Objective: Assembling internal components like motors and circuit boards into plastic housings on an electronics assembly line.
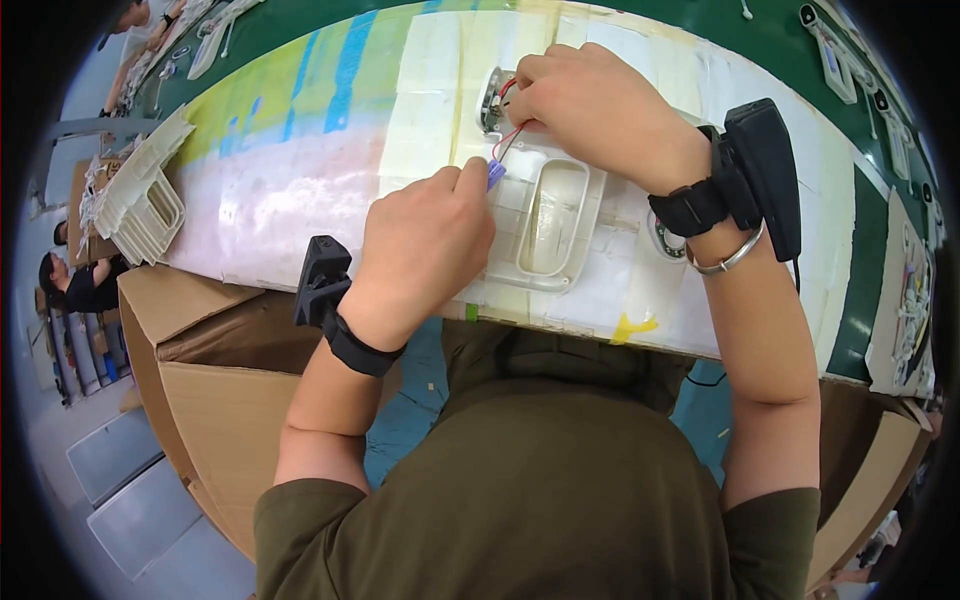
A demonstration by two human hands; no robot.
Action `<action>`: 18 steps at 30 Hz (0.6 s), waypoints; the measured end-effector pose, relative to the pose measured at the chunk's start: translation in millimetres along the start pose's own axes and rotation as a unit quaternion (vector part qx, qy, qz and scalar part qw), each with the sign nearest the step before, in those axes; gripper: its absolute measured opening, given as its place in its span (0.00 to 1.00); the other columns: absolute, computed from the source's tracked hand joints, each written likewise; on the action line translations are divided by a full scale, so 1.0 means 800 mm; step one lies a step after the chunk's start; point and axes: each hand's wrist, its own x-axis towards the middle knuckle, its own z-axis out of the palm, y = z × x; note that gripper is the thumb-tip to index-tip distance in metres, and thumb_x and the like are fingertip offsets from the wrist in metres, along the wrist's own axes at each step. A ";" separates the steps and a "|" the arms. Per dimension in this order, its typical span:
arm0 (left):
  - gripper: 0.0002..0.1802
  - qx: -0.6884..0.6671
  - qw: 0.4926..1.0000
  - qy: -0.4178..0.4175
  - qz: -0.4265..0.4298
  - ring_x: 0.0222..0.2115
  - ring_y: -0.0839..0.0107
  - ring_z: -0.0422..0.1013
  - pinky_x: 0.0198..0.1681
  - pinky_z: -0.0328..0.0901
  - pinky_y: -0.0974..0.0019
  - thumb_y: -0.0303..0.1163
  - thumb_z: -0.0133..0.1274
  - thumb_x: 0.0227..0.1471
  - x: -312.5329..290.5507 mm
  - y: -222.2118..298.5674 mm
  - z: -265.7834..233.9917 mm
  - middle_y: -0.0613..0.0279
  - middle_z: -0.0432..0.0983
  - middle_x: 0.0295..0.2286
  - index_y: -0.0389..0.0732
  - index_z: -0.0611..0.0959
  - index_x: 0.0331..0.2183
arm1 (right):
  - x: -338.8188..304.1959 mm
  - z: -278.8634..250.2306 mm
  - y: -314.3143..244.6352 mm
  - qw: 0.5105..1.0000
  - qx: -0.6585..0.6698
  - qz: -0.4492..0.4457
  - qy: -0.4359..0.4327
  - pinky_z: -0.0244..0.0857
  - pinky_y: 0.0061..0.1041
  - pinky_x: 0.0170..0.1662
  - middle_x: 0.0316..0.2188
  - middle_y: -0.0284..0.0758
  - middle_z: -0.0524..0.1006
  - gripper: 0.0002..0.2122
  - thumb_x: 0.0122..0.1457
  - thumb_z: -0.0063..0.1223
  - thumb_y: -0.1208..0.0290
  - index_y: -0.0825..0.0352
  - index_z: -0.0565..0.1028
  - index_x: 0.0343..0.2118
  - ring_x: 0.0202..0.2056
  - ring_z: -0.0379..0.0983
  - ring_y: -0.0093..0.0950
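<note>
My left hand (430, 235) is closed, pinching a small purple piece (496, 174) that looks like a wired battery; most of it is hidden by my fingers. Thin red and black wires (508, 146) run up from it toward my right hand (590, 100). That hand is closed too, its fingertips bent down over the wires beside a round metal-rimmed part (490, 100). Just what they grip is partly hidden. Below lies a white plastic housing (590, 195) with a long rounded opening. Another round part (668, 238) sits partly under my right wrist.
The work board (270, 220) is covered with paper and tape. A ribbed cream plastic stack (145, 205) stands at its left end. Open cardboard boxes (235, 420) flank me. White assemblies (835, 60) lie on the green bench (855, 300); other people (90, 285) are at the far left.
</note>
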 end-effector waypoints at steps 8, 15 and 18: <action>0.15 -0.112 0.993 -0.025 0.027 0.16 0.61 0.70 0.19 0.63 0.60 0.29 0.48 0.43 0.003 0.023 0.006 0.60 0.70 0.15 0.35 0.72 0.37 | -0.009 0.002 -0.004 0.997 -0.063 -0.031 -0.025 0.59 0.24 0.42 0.27 0.28 0.73 0.03 0.47 0.53 0.71 0.59 0.78 0.25 0.37 0.69 0.26; 0.15 -0.094 0.995 0.032 -0.019 0.20 0.62 0.70 0.20 0.63 0.59 0.27 0.52 0.42 -0.010 0.024 0.026 0.60 0.71 0.19 0.37 0.73 0.37 | -0.017 0.009 0.001 0.994 -0.088 -0.047 -0.033 0.57 0.23 0.43 0.26 0.26 0.72 0.04 0.45 0.53 0.71 0.57 0.78 0.24 0.37 0.68 0.23; 0.15 -0.099 0.991 0.090 -0.003 0.27 0.61 0.69 0.25 0.65 0.60 0.27 0.54 0.42 -0.012 0.015 0.040 0.56 0.71 0.27 0.38 0.74 0.37 | -0.020 0.008 0.003 0.997 -0.057 -0.052 -0.004 0.57 0.23 0.43 0.27 0.26 0.73 0.04 0.45 0.53 0.72 0.57 0.78 0.24 0.38 0.68 0.23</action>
